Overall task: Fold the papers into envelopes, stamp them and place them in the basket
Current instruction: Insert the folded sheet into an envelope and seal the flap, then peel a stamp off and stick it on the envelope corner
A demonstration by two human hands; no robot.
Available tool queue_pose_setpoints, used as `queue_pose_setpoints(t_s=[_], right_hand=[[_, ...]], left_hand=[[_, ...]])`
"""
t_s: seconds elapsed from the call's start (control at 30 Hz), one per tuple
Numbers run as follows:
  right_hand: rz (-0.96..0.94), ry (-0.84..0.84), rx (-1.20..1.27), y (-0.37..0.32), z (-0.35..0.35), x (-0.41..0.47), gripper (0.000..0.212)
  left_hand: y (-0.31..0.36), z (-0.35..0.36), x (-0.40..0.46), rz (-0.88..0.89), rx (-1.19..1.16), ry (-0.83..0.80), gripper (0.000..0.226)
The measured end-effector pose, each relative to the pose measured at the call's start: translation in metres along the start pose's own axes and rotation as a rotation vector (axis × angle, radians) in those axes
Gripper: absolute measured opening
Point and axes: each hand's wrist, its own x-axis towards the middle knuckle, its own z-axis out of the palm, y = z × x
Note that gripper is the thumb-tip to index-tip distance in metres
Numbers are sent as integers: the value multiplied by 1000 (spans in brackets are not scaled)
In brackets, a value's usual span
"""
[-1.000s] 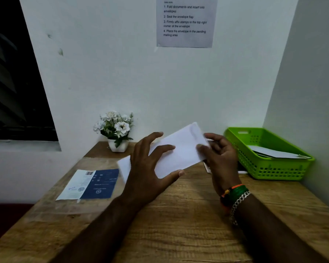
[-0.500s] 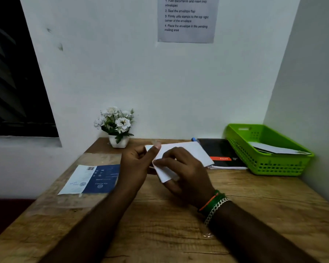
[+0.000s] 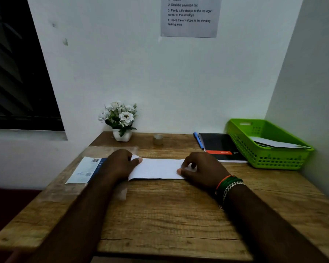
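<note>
Wooden tabletop (image 3: pixel 179 215) in a white corner.
Both hands press the folded paper (image 3: pixel 158 168) flat: left hand (image 3: pixel 120 164) and right hand (image 3: pixel 201 169) pinch its ends with curled fingers; green basket (image 3: pixel 273 158) at right.

The left hand (image 3: pixel 120 164) covers the left end of the white paper (image 3: pixel 157 168) and part of the blue leaflet (image 3: pixel 87 169) near the table's left edge, and the right hand (image 3: pixel 201 169) covers the paper's right end. The wall notice (image 3: pixel 189 16) is cut off by the top edge. The small cup (image 3: pixel 158 139) near the table's back edge is too blurred to identify, and the basket (image 3: pixel 273 158) wall hides most of the envelopes (image 3: pixel 273 143) inside.
</note>
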Motion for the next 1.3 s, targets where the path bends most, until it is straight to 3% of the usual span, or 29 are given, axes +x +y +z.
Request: queue_pose_setpoints(t_s=[0.07,0.13,0.2,0.3,0.5,0.63,0.73,0.87,0.93,1.0,1.13,1.2,1.3], right_hand=[[-1,-19,39,1,2,3,31],[-9,-23,59,3,3,7,27],[-12,-33,68,8,6,11,25],[13,-45,97,18,5,13,24],[33,-71,114,34,-4,16,25],[26,-73,91,34,-4,17,30],[11,-87,110,32,-4,17,31],[22,-190,150,32,-9,17,32],[22,-194,167,32,-10,16,25],[4,-81,191,31,-10,15,19],[48,361,455,21,-12,14,10],[111,394,666,17,-15,15,16],[110,287,804,14,-13,14,33]], left_hand=[[1,1,4,28,-11,78,30],[10,3,15,94,12,167,52],[25,5,37,138,57,190,53],[54,16,69,138,26,113,42],[86,57,109,114,180,-47,73],[85,68,118,110,226,-37,49],[85,68,111,162,107,42,26],[98,50,81,206,-342,85,30],[102,41,55,148,-684,-19,38],[99,36,33,110,-920,-180,47],[94,40,13,217,-1017,-273,59],[98,41,7,270,-1023,-289,63],[105,41,1,337,-1060,-317,62]])
